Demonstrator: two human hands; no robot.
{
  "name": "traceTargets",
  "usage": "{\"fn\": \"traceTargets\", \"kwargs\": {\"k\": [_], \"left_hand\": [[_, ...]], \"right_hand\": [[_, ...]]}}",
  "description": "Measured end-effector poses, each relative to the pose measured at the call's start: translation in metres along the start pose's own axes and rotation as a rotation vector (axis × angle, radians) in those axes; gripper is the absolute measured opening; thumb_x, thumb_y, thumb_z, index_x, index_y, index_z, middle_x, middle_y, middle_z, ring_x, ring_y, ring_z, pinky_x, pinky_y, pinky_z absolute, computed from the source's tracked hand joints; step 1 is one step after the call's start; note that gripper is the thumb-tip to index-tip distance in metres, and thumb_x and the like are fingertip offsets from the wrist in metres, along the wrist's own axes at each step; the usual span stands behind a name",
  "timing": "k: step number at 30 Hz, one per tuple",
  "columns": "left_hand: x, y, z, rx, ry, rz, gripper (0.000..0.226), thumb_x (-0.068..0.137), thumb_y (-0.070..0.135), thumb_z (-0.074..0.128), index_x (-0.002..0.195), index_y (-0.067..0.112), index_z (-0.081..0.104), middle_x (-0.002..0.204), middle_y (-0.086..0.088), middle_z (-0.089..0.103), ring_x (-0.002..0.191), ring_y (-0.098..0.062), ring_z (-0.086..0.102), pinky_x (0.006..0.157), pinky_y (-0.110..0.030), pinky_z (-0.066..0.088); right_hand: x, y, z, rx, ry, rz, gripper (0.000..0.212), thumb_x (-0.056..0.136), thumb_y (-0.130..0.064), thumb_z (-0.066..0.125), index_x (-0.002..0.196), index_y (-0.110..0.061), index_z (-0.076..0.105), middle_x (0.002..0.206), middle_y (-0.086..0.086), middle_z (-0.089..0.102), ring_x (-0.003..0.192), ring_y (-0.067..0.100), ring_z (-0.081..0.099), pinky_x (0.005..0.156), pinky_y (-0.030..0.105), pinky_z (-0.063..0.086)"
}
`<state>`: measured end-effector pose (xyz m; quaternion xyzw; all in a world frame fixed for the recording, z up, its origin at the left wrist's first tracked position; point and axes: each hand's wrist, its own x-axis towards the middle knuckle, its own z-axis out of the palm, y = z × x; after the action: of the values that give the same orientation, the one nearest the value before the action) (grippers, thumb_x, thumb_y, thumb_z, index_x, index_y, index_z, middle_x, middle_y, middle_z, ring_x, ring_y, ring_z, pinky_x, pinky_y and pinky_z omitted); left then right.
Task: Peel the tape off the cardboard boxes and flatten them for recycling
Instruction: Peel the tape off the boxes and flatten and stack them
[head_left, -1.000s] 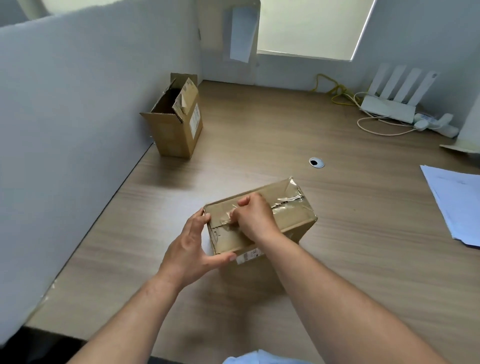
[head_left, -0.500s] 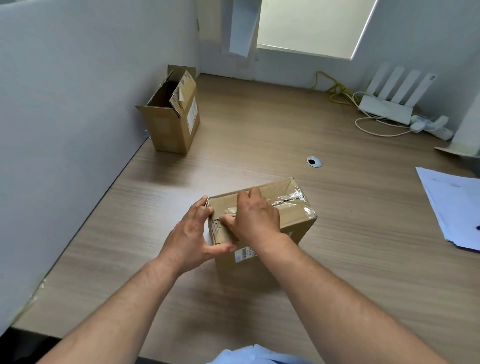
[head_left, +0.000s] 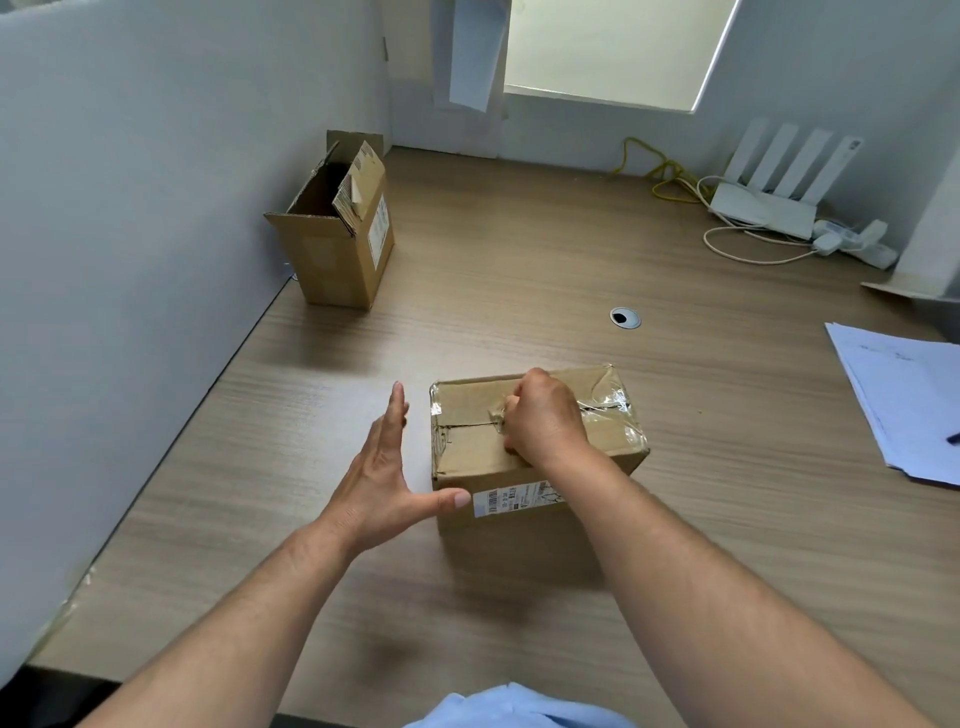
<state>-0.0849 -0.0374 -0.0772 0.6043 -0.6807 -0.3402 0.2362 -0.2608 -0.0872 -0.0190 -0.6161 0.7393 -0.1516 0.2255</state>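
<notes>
A closed cardboard box sealed with clear tape lies on the wooden desk in front of me, a white barcode label on its near side. My right hand is curled on top of the box and pinches a bunched strip of the tape at the middle seam. My left hand is spread flat beside the box's left end, its thumb tip touching the near left corner. A second cardboard box, open at the top with flaps up, stands at the far left against the partition.
A white partition runs along the left edge of the desk. A white router with cables sits at the far right, a stack of papers at the right edge, and a cable grommet lies beyond the box.
My left hand has let go of the box's left end and opened flat beside it. My right hand has drawn the tape from the left end toward the middle of the top.
</notes>
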Motion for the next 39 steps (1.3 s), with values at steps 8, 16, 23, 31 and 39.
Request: {"fn": "traceTargets", "kwargs": {"k": [8, 16, 23, 31, 39], "left_hand": [[0.031, 0.027, 0.001, 0.067, -0.088, -0.025, 0.146, 0.053, 0.069, 0.078, 0.147, 0.03, -0.027, 0.161, 0.006, -0.016, 0.144, -0.003, -0.012, 0.118, -0.032, 0.0], [0.028, 0.016, 0.014, -0.379, -0.219, -0.116, 0.085, 0.05, 0.057, 0.083, 0.118, 0.061, 0.031, 0.133, 0.021, 0.044, 0.13, -0.006, 0.041, 0.094, -0.018, 0.042], [0.023, 0.002, 0.019, -0.075, -0.296, -0.042, 0.157, 0.042, 0.061, 0.087, 0.15, 0.03, -0.023, 0.158, 0.011, -0.001, 0.146, -0.01, 0.002, 0.117, -0.028, 0.01], [0.024, 0.032, 0.016, 0.032, 0.101, 0.341, 0.14, 0.043, 0.068, 0.073, 0.153, 0.013, 0.006, 0.138, 0.012, 0.019, 0.135, -0.004, 0.019, 0.112, -0.012, 0.016], [0.037, 0.06, -0.015, 0.518, 0.329, 0.809, 0.112, 0.06, 0.064, 0.064, 0.144, -0.002, 0.03, 0.133, -0.018, 0.037, 0.131, -0.033, 0.034, 0.116, -0.055, 0.02]], "right_hand": [[0.005, 0.011, -0.012, 0.404, -0.147, 0.199, 0.022, 0.095, -0.004, 0.043, 0.114, -0.013, 0.049, 0.095, 0.014, 0.066, 0.05, 0.016, 0.06, 0.045, 0.027, 0.048], [-0.005, 0.021, -0.004, -0.093, 0.061, -0.063, 0.021, 0.096, -0.024, 0.05, 0.115, -0.021, 0.056, 0.119, 0.006, 0.053, 0.105, 0.026, 0.055, 0.079, 0.031, 0.042], [0.005, 0.037, -0.021, -0.058, 0.045, 0.163, 0.066, 0.079, -0.049, 0.07, 0.128, -0.018, 0.038, 0.13, 0.009, 0.042, 0.114, 0.029, 0.053, 0.087, 0.037, 0.043], [0.001, 0.057, -0.032, 0.493, 0.142, 0.048, 0.009, 0.082, -0.019, 0.069, 0.089, -0.02, 0.061, 0.084, -0.004, 0.062, 0.073, 0.014, 0.057, 0.072, 0.032, 0.048], [-0.005, 0.076, -0.04, 1.069, -0.122, 0.093, 0.024, 0.097, -0.033, 0.046, 0.097, -0.013, 0.061, 0.072, 0.0, 0.061, 0.058, 0.011, 0.049, 0.059, 0.027, 0.032]]}}
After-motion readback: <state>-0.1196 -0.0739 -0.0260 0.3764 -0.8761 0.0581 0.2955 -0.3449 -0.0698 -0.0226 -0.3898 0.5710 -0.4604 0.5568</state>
